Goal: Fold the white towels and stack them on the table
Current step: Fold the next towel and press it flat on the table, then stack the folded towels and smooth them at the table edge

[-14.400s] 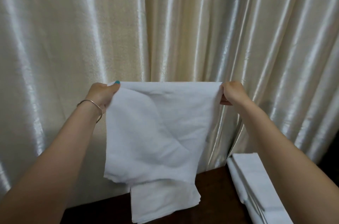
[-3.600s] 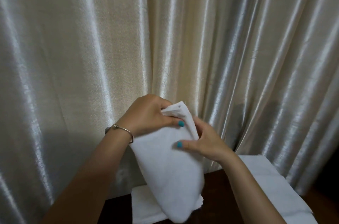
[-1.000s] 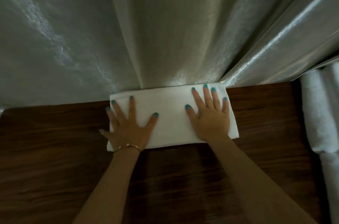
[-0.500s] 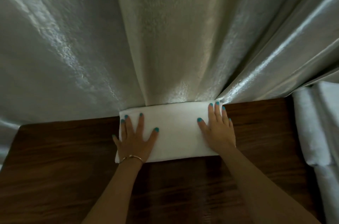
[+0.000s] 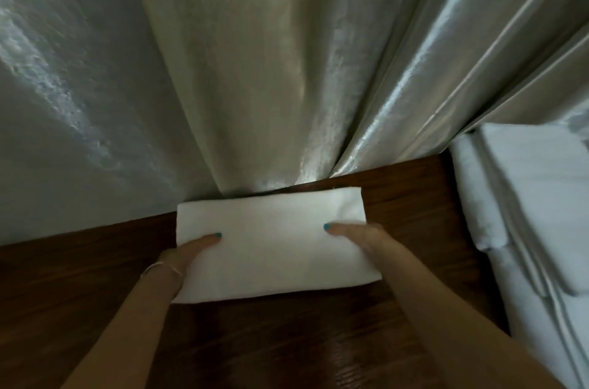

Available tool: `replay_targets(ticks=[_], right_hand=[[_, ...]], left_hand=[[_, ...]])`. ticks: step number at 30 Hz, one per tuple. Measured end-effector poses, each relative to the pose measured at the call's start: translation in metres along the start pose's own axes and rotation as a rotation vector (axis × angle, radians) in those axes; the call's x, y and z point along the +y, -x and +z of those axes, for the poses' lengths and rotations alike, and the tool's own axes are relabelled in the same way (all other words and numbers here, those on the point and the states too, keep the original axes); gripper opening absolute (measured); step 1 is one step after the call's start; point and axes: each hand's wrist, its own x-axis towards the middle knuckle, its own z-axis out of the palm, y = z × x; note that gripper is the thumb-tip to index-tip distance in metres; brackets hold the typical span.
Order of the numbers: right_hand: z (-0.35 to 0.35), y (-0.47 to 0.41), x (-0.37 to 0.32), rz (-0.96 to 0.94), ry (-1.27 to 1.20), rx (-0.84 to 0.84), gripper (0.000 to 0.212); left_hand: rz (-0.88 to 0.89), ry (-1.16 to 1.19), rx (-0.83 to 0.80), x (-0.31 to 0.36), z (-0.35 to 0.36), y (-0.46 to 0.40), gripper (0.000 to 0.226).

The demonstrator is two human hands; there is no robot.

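Observation:
A folded white towel point(image 5: 271, 239) lies flat on the dark wooden table point(image 5: 287, 344), its far edge against the curtain. My left hand point(image 5: 186, 253) holds its left end and my right hand point(image 5: 360, 237) holds its right end. Each thumb rests on top of the cloth, and the other fingers are hidden at or under the towel's edges. Whether other folded towels lie beneath this one is hidden.
A shiny cream curtain point(image 5: 255, 70) hangs right behind the table's far edge. A pile of white towels point(image 5: 529, 213) lies along the right side, beyond the table's right edge. Bare wood shows to the left of and in front of the folded towel.
The towel was folded in the air, then laid on the table and pressed with flat palms. Both hands have now slid out to its ends, thumbs on top.

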Motion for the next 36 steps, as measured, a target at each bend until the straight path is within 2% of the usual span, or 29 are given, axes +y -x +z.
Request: replay_targets(ticks=[5, 8, 9, 12, 14, 16, 19, 23, 26, 28, 30, 33, 36], right_hand=[[-0.013, 0.038, 0.052, 0.036, -0.232, -0.027, 0.098], [-0.02, 0.059, 0.083, 0.123, -0.404, -0.038, 0.103], [-0.023, 0.067, 0.092, 0.134, -0.447, -0.025, 0.098], [-0.031, 0.106, 0.109, 0.066, -0.563, 0.089, 0.054], [-0.042, 0.132, 0.117, 0.018, -0.653, 0.17, 0.041], [-0.063, 0.16, 0.122, -0.015, -0.766, 0.267, 0.036], [-0.106, 0.202, 0.124, -0.095, -0.905, 0.461, 0.031], [-0.173, 0.245, 0.115, -0.17, -1.022, 0.652, 0.051], [-0.221, 0.247, 0.105, -0.19, -1.117, 0.673, 0.056], [-0.249, 0.235, 0.099, -0.255, -1.2, 0.63, 0.057], [-0.269, 0.219, 0.092, -0.324, -1.275, 0.571, 0.048], [-0.297, 0.176, 0.085, -0.362, -1.358, 0.513, 0.043], [-0.313, 0.124, 0.083, -0.32, -1.406, 0.483, 0.051]], left_hand=[[0.029, -0.074, -0.165, -0.01, 0.001, 0.025, 0.051], [0.01, -0.02, -0.215, -0.013, 0.002, 0.039, 0.047], [0.056, -0.017, -0.218, -0.011, 0.005, 0.043, 0.048], [0.176, -0.086, -0.186, 0.005, 0.02, 0.066, 0.039], [0.21, -0.17, -0.246, 0.026, 0.039, 0.101, 0.028], [0.239, -0.259, -0.334, 0.051, 0.063, 0.138, 0.036], [0.441, -0.398, -0.426, 0.097, 0.114, 0.194, 0.034], [0.763, -0.655, -0.54, 0.168, 0.2, 0.278, 0.033], [1.001, -0.797, -0.535, 0.216, 0.264, 0.333, 0.04], [1.146, -0.891, -0.486, 0.24, 0.31, 0.358, 0.035], [1.253, -1.005, -0.404, 0.26, 0.353, 0.372, 0.03], [1.326, -1.153, -0.286, 0.287, 0.424, 0.371, 0.031], [1.329, -1.239, -0.203, 0.302, 0.488, 0.346, 0.037]])
